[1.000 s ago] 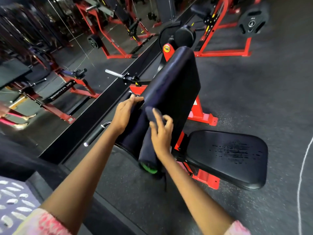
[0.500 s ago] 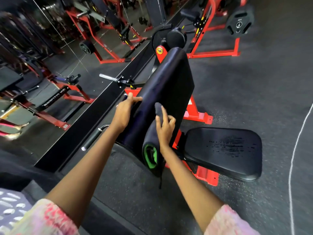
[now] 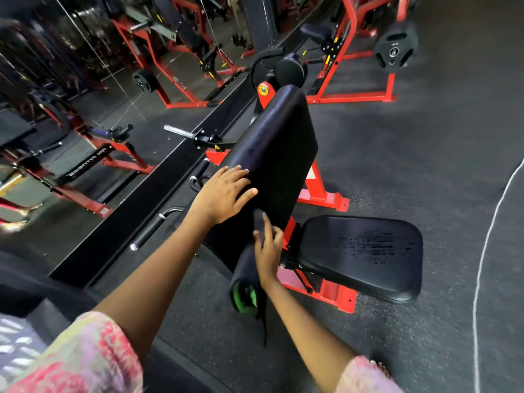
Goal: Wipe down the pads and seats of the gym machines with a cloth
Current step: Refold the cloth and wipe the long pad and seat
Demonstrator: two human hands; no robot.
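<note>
the left hand (image 3: 224,194) has changed its job: half a second ago it was curled over the left edge of the back pad (image 3: 272,154), and now it lies flat on the pad's face, fingers spread and apart, palm down, gripping nothing. the right hand (image 3: 268,251) has slid nearer along the pad's lower right edge compared with a second ago, and its fingers are pressed against the dark cloth (image 3: 248,276), pinning it to the pad rather than closing fully round it (the cloth's green inside shows at its hanging near end, which dangles below the pad's lower edge).

judging from this, the wipe is working down the near part of the back pad, with the flat left hand steadying the pad, or about to smooth over it; i cannot tell which. the far upper part of the pad looks evenly glossy, though whether it has been wiped is not visible.

the seat (image 3: 360,251), just right of the pad on the red frame (image 3: 326,199), is untouched by either hand and carries dull streaky marks across its middle, so it likely comes next. other machines stand well apart at the far side.
</note>
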